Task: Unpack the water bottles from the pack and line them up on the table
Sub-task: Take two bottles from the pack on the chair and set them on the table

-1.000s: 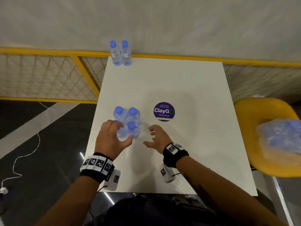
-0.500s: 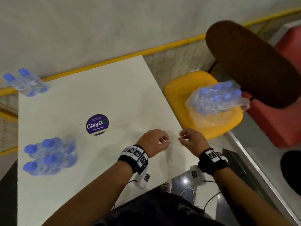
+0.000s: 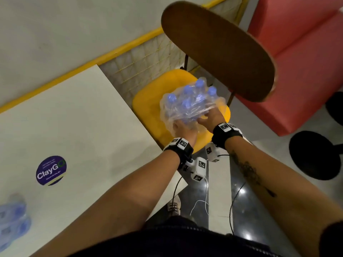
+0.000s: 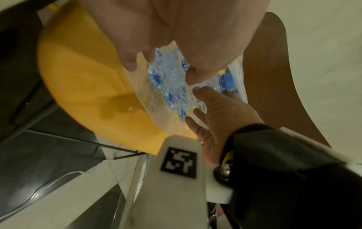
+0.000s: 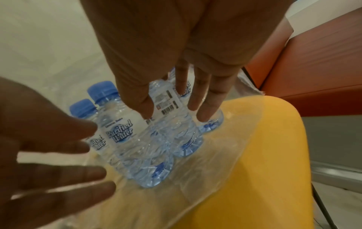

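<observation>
Head view: the pack (image 3: 191, 104), clear shrink-wrap over blue-capped water bottles, sits on the seat of a yellow chair (image 3: 148, 108) just beside the right edge of the white table (image 3: 74, 127). The left hand (image 3: 182, 129) is at the pack's near left corner and the right hand (image 3: 211, 117) at its near right side, both against the plastic. How the fingers lie cannot be told from here, since the wrap and the hands' backs hide them. A round purple sticker (image 3: 51, 170) lies on the table, and a blurred group of loose bottles (image 3: 13, 217) stands at the table's near left edge. A brown chair back (image 3: 219, 49) and a red sofa (image 3: 306, 62) lie beyond.

Left wrist view: the left hand (image 4: 176, 38) fills the top, its fingertips on the wrap of the pack (image 4: 172, 86). The right hand (image 4: 217, 117) reaches in with straight, spread fingers touching the wrap above the yellow seat (image 4: 88, 85).

Right wrist view: the right hand (image 5: 166, 62) has straight fingers laid on the bottles (image 5: 141, 139), gripping nothing. The left hand (image 5: 43, 155) is spread wide just beside them, fingers straight.
</observation>
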Demonstrator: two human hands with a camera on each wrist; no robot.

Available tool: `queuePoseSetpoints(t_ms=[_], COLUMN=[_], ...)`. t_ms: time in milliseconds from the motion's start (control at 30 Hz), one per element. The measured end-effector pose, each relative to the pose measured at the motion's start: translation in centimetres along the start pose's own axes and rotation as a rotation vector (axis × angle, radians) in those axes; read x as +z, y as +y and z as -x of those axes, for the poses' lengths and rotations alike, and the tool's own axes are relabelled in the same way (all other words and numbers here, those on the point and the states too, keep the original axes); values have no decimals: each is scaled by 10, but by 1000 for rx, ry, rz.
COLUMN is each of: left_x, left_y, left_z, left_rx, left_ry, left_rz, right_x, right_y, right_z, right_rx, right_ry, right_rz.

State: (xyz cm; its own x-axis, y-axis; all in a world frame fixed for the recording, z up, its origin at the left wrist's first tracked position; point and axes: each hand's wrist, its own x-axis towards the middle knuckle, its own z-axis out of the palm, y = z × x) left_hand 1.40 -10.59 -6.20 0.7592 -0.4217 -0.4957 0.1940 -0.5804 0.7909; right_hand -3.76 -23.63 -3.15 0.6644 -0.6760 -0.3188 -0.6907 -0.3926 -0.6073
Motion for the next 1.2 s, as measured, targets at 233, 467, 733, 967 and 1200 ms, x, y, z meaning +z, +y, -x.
queuePoseSetpoints(t_ms=[233,467,733,967,1200], left_x=[-1,-11,-62,-220,-351], left_y=[24,29,15,-30,-102], left_z=[-24,-25,14,93,139], left_rx=[65,289,590,541,347], left_ry=[92,124,-138,-55,146], left_rz=[-223,-519,-437,-458,-549], right_x=[1,-3,0,45,129], right_y=[0,-9,2,-50,-120], right_z=[-16,-17,35,130,198], right_rx=[-44,-111,-123,-258,-501], right_ry=[-2,82,160,113,-192], right_rz=[-4,-33,-76,-11,-3])
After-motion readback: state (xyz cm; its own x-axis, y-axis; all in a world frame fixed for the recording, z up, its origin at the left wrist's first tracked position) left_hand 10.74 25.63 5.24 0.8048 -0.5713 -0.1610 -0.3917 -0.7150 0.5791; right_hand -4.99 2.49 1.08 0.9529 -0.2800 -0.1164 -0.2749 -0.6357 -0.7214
